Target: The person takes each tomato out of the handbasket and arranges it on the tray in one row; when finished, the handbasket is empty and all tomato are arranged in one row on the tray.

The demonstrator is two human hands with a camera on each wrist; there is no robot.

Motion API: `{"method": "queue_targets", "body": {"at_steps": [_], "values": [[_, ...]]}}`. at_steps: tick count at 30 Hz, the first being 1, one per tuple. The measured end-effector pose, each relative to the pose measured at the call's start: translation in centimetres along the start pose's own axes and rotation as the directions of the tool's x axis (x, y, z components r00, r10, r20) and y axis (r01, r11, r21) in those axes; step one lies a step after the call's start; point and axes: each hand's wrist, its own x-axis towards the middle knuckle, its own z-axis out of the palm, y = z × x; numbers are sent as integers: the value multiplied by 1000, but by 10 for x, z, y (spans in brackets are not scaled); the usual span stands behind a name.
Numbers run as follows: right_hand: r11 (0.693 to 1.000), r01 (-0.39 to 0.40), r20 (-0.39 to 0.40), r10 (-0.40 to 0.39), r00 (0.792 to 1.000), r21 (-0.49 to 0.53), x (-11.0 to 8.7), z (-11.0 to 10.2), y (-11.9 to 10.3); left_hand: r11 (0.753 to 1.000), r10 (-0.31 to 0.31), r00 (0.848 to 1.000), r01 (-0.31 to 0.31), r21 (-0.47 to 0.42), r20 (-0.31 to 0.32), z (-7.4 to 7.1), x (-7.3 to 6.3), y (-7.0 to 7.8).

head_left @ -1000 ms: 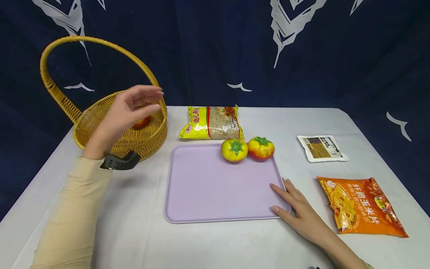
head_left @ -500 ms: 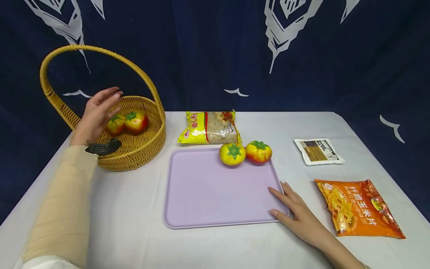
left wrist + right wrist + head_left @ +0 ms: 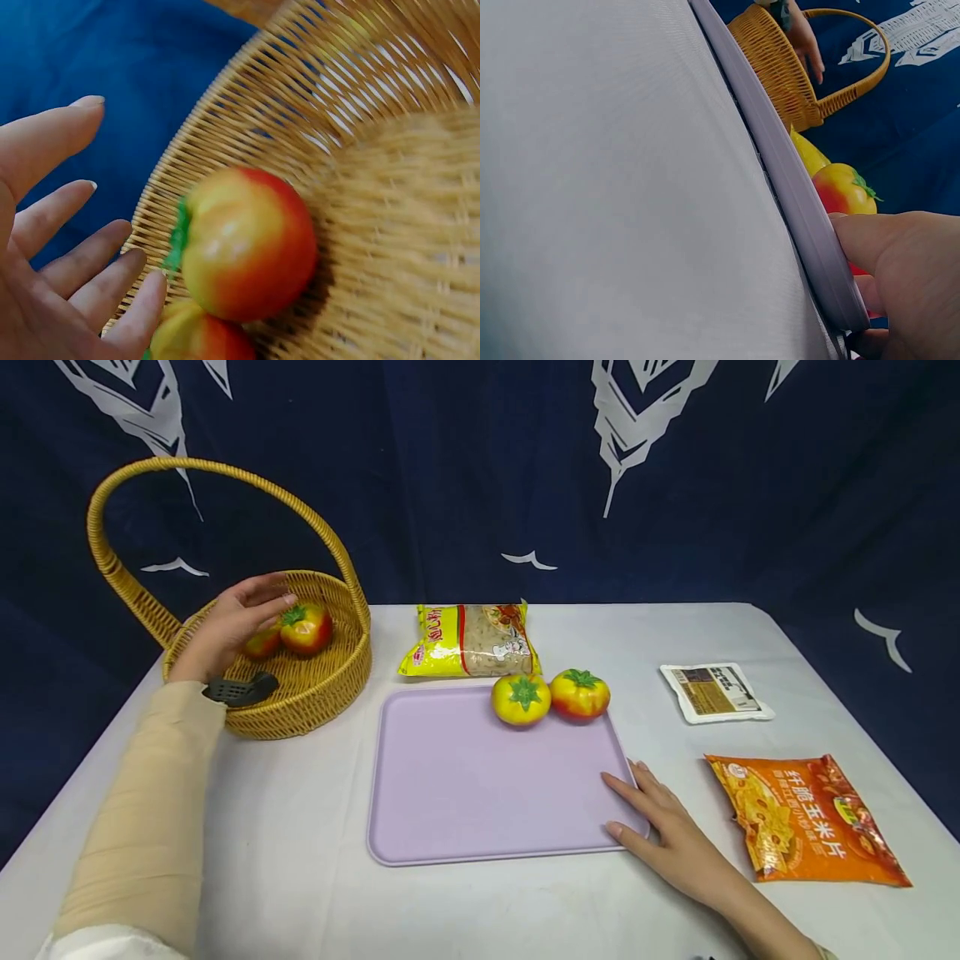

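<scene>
My left hand (image 3: 228, 622) hovers over the wicker basket (image 3: 330, 693) at the left of the table, fingers apart and holding nothing. Inside, two red-and-yellow tomatoes lie side by side: the right tomato (image 3: 307, 629) is close to the fingertips, while the left tomato (image 3: 262, 643) is partly hidden by the hand. In the left wrist view the fingers (image 3: 79, 262) are spread beside the nearer tomato (image 3: 251, 244). My right hand (image 3: 671, 831) rests on the right edge of the lilac tray (image 3: 487, 793). Its thumb touches the rim (image 3: 802, 202) in the right wrist view.
Two more tomatoes, a yellow one (image 3: 521, 699) and a red-yellow one (image 3: 580, 695), sit at the tray's back right corner. Behind the tray lies a yellow noodle bag (image 3: 472, 641). To the right are a small white packet (image 3: 716, 692) and an orange snack bag (image 3: 810, 818).
My left hand swung left across the basket, baring the two tomatoes, then came slightly back right and lower toward them. The right hand stays on the tray edge.
</scene>
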Motion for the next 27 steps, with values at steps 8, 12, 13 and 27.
{"method": "queue_targets", "body": {"at_steps": [8,12,13,27], "values": [[1000,3,3,-3,1000,-4,0,0,0,967,-5,997,-15,255,78,7,11,-5],[1000,-1,8,1,1000,-5,0,-1,-1,951,-27,994,-6,310,102,8,12,-5],[1000,-2,10,2,1000,-5,0,-1,-1,946,-37,994,1,325,105,9,12,-4],[1000,-13,13,13,1000,-3,0,-1,-1,867,-114,973,-2,498,201,12,10,-6]]}}
